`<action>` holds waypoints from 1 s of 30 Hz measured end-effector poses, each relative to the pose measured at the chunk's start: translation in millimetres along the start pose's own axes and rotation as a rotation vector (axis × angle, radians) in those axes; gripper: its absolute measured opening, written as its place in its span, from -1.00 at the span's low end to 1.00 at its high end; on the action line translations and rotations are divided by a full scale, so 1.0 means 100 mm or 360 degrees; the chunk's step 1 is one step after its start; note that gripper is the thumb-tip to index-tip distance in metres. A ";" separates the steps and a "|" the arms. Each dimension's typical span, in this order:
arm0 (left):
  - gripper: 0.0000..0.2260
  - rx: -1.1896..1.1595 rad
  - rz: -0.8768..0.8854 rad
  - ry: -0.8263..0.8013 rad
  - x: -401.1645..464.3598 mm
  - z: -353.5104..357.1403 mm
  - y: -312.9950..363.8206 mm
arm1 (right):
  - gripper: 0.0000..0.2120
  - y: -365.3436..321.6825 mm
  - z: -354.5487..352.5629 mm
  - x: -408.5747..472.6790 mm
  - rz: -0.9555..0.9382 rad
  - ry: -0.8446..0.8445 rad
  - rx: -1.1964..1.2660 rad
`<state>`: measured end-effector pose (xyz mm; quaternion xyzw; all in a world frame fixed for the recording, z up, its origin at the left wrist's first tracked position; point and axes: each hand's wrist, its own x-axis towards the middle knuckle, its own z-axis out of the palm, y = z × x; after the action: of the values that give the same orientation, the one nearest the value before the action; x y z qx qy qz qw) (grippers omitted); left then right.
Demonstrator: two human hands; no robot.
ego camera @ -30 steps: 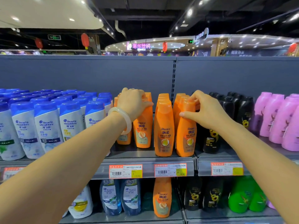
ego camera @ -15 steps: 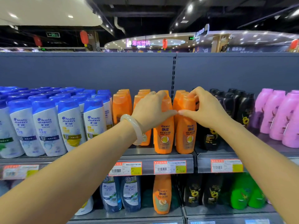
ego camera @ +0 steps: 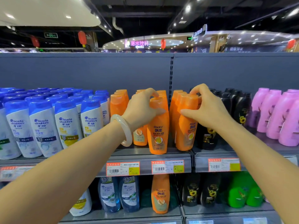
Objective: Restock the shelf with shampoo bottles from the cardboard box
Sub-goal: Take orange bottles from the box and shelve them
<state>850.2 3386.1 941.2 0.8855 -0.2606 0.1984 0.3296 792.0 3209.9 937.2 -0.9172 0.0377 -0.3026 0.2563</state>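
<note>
Rows of orange Rejoice shampoo bottles stand on the grey top shelf point(ego camera: 163, 156). My left hand point(ego camera: 142, 109), with a pale bangle on the wrist, grips the cap end of the front orange bottle point(ego camera: 157, 133) in the middle row. My right hand point(ego camera: 207, 109) grips the top of the front orange bottle point(ego camera: 186, 131) in the row to its right. Both bottles stand upright at the shelf's front edge. The cardboard box is out of view.
White and blue Head & Shoulders bottles point(ego camera: 43, 123) fill the shelf to the left. Black bottles point(ego camera: 208, 135) and pink bottles point(ego camera: 278, 115) stand to the right. Price tags point(ego camera: 123, 168) line the shelf edge. The lower shelf holds blue, orange, black and green bottles.
My left hand moved right from the second orange row to the middle row's front bottle. My right hand stayed on its bottle. The view shifted slightly.
</note>
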 end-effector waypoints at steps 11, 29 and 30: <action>-0.57 0.0112 -0.0118 0.0035 -0.07 -0.24 -0.22 | -0.49 -0.06 -0.43 0.16 0.0044 0.0200 -0.0013; -0.58 -0.0017 0.0005 0.0068 -0.02 0.04 0.00 | -0.54 -0.16 -0.33 0.11 0.0025 0.0048 -0.0015; -0.58 -0.0015 0.0018 0.0068 -0.01 0.08 0.03 | -0.54 -0.16 -0.30 0.09 0.0026 0.0027 -0.0019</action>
<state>849.2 3379.5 936.6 0.8780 -0.2594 0.2181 0.3380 781.0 3208.2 970.9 -0.9158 0.0492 -0.3081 0.2530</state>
